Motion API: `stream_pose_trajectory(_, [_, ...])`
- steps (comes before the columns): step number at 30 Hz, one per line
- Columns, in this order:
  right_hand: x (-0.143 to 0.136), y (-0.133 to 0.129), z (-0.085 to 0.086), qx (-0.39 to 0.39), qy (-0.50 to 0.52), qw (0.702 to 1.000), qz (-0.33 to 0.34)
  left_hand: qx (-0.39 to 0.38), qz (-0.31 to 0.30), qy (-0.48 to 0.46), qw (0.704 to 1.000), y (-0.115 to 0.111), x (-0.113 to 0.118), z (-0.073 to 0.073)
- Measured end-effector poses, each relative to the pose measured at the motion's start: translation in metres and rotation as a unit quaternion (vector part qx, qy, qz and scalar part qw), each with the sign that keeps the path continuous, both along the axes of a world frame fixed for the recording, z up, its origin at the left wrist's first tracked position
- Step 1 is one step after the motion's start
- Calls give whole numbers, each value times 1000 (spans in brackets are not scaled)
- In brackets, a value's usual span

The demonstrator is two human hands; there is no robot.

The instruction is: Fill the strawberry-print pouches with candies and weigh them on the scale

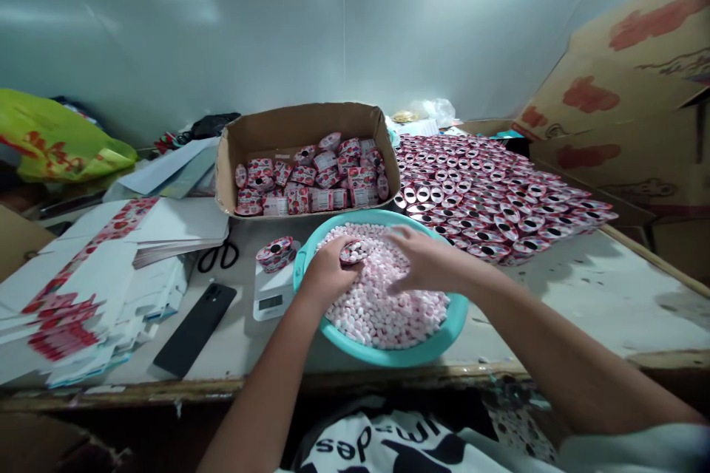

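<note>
A turquoise basin (395, 359) full of small pale pink and white candies (382, 318) stands in front of me. My left hand (328, 272) is closed around a small printed box (353, 253) whose open top shows candies inside, over the basin's left part. My right hand (421, 260) hovers above the candies with fingers apart, slightly blurred, and nothing shows in it. Just left of the basin, a white digital scale (269, 304) carries another printed box (276, 254).
Behind the basin is a cardboard box (310, 118) of filled packs. Many open-topped printed boxes (471, 192) stand at right. Flat printed cartons (100, 251), scissors (219, 257) and a black phone (195, 330) lie at left. Large cartons (621, 89) rise at far right.
</note>
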State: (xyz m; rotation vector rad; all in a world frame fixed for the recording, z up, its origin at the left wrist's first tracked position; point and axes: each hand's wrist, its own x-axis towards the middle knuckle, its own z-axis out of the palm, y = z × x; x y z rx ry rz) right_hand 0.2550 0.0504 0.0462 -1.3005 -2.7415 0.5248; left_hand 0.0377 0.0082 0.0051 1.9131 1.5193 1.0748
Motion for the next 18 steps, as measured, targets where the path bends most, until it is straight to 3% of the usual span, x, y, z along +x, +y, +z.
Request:
stream_pose_trajectory(4, [15,-19,-35,-41,-57,998,12,-13,3,-4,1000,2,0,0])
stream_pose_trajectory(7, [10,-27,-40,-37,-51,998,-1,-23,4,-5,1000,2,0,1])
stream_pose_trajectory(10, [2,-20,-22,-47,-55,997,-5,-19,0,-8,1000,2,0,0])
stream_pose_trajectory(15, [-24,1,29,13,13,999,-36,-2,-16,-10,1000,2,-2,-1])
stream_pose_trajectory(18, [-32,1,30,75,56,995,-18,3,-14,-4,1000,0,-2,1])
